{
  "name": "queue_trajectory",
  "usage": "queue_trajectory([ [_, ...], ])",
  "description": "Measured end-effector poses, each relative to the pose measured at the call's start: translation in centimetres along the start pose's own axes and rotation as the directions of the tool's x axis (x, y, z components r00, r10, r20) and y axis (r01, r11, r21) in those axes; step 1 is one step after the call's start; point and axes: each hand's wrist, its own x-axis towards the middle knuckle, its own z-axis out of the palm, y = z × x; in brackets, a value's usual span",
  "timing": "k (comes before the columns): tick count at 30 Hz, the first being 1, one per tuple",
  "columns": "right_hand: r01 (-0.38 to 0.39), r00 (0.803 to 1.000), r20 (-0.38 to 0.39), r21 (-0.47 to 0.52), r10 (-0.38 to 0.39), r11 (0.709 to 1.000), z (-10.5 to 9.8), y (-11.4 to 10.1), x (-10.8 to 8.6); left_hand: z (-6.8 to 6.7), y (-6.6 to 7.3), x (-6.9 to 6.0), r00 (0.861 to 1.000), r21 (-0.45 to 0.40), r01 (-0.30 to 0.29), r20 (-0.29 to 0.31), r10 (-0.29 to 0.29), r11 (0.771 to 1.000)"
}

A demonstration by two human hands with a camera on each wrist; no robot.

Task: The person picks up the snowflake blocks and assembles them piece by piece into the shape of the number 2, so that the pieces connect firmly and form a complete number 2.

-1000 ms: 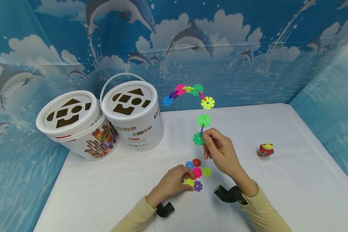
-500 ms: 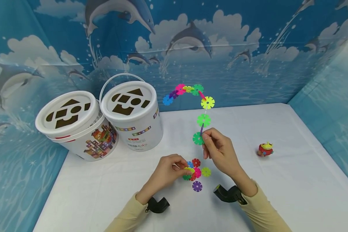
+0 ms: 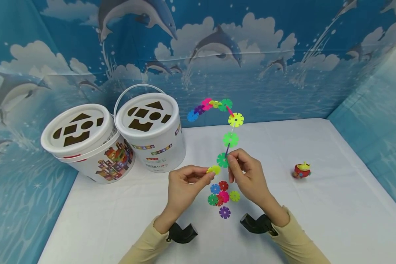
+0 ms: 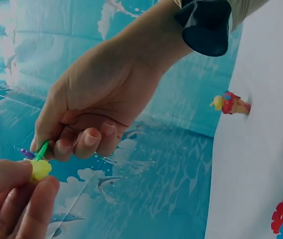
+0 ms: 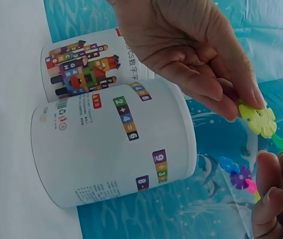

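Note:
In the head view my left hand [image 3: 184,187] pinches a yellow notched disc [image 3: 213,169] between thumb and fingertips. My right hand [image 3: 249,176] pinches the lower end of a chain of linked discs, by its green end disc [image 3: 222,160]. The chain rises and curves left, through a yellow disc [image 3: 235,120] to a blue disc [image 3: 193,116] at its far end. In the right wrist view the yellow disc [image 5: 258,121] is close beside the green one [image 5: 282,144]; whether they touch I cannot tell.
Several loose discs, among them a purple one [image 3: 224,212], lie on the white table [image 3: 118,220] below the hands. Two lidded white buckets [image 3: 158,154] [image 3: 95,161] stand at the back left. A small red and yellow toy [image 3: 301,170] is at the right.
My left hand has picked the yellow disc from the loose ones and carried it up beside the chain's lower end. My right hand and the chain have shifted slightly down and left.

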Motion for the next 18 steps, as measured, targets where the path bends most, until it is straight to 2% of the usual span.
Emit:
queue_trajectory([
  [1, 0.005, 1.000, -0.006, -0.004, -0.005, 1.000, 0.1, 0.0, 0.0, 0.1, -0.5, -0.1, 1.000, 0.001, -0.023, -0.009, 0.023, 1.000],
  [7, 0.025, 0.998, -0.051, -0.009, -0.026, 1.000, 0.5, -0.1, -0.2, 0.6, -0.8, -0.2, 0.989, 0.042, -0.138, -0.054, 0.140, 0.990],
  [14, 0.022, 0.996, -0.087, -0.011, -0.023, 1.000, 1.0, -0.3, -0.4, 1.0, -1.0, -0.4, 0.960, 0.104, -0.257, -0.090, 0.266, 0.961],
  [18, 0.021, 0.995, -0.095, -0.010, -0.022, 1.000, 1.1, -0.4, -0.4, 1.1, -1.2, -0.5, 0.945, 0.114, -0.303, -0.095, 0.314, 0.946],
])
